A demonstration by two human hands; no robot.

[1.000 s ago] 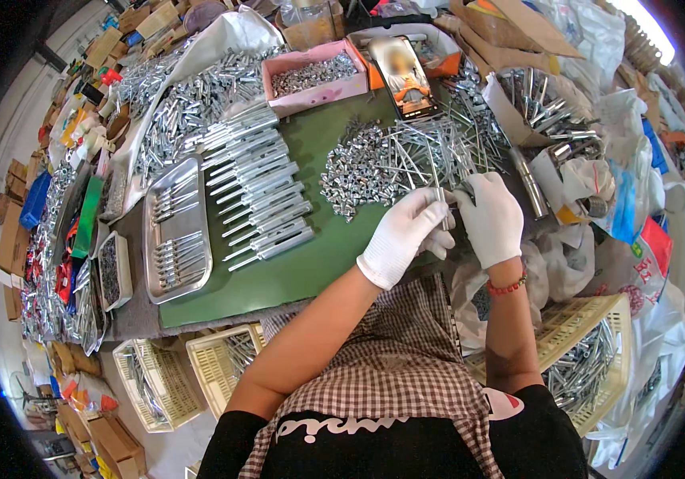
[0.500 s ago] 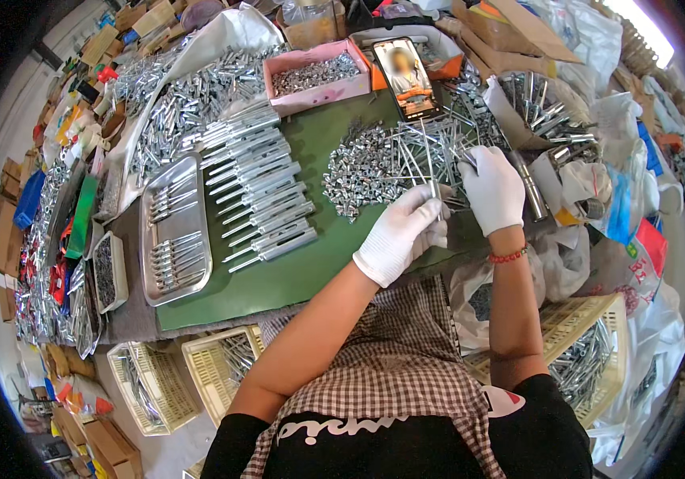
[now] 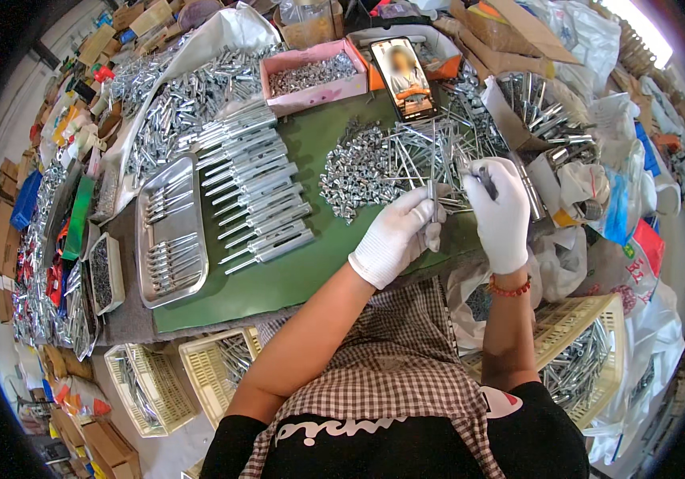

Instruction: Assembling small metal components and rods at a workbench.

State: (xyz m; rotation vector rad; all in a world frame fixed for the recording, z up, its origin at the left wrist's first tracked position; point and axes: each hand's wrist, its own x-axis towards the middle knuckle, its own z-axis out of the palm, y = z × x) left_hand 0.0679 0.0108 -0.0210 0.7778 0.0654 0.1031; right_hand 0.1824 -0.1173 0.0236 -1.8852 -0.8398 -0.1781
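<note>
Both gloved hands work above the green tabletop [image 3: 294, 271]: the left hand [image 3: 397, 236] pinches an upright metal rod [image 3: 433, 195], the right hand [image 3: 500, 209] clenches a dark piece [image 3: 486, 180]. A pink box [image 3: 314, 89] of screws sits behind.

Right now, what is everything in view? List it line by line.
green mat: one, green, table centre
small metal parts heap: one heap, silver, mat centre
long rods: many, silver, beside the heap
assembled bars: a row, silver, mat's left half
metal tray: one, silver, left of the mat
pink box: one, pink, far edge, holds small parts
phone: one, black, propped at far edge
plastic baskets: several, cream, below the table
left hand: white glove, pinching a thin rod
right hand: white glove, gripping a small dark piece
</note>
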